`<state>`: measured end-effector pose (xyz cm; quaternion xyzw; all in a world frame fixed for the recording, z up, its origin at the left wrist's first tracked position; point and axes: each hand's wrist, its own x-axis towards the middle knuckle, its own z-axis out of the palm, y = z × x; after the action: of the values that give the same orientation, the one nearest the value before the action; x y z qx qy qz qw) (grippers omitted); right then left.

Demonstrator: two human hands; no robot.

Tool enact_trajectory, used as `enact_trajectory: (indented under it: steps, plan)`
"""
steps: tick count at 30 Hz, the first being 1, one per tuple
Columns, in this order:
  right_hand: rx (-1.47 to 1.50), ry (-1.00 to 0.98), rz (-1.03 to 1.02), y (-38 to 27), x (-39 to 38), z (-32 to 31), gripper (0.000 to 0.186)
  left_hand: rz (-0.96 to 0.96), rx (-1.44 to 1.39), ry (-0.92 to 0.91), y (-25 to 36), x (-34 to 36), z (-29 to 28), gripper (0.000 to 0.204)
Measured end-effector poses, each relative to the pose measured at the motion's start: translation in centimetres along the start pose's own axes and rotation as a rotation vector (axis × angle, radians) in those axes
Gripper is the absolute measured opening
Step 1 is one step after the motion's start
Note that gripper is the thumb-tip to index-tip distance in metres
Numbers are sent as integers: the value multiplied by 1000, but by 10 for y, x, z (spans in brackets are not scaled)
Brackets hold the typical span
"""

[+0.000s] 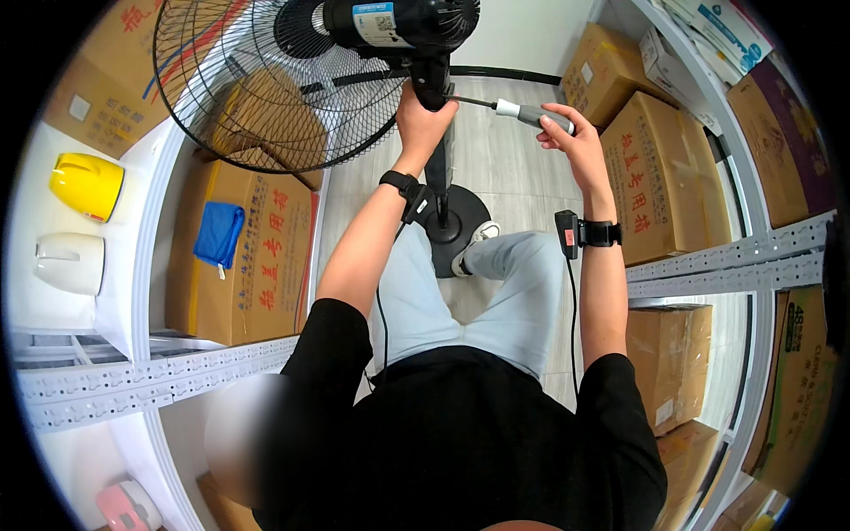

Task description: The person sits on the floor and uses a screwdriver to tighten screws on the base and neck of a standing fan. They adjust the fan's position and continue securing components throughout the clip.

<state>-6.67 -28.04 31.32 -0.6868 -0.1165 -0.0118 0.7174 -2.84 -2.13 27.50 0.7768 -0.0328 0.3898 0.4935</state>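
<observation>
A black pedestal fan stands in front of me, its wire cage turned to the left and its round base on the floor by my foot. My left hand is wrapped round the fan's neck, just below the motor housing. In my right hand is a screwdriver with a grey and white handle, held by the fingers. Its shaft points left, and the tip reaches the fan's neck beside my left hand. Whether the tip sits in a screw is too small to tell.
White metal shelves line both sides. Cardboard boxes fill the right one. On the left are a box with a folded blue cloth, a yellow kettle and a white kettle. Cables hang from the bands on both my wrists.
</observation>
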Motion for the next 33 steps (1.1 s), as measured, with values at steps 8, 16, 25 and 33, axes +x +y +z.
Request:
enact_trajectory:
  steps: [8,16,25,33]
  plan:
    - [39,40,-43,-2,-5,3,34,46,-12,21,-9,-1,6,49]
    - [125,204,-91,16,-1,-13,30,14,-12,3,-16,-3,1,53]
    - [93,130,-89,21,10,-6,31,58,-8,2,-16,-3,6,50]
    - [63,24,-81,17,19,-4,33,40,-43,3,-17,-3,2,50]
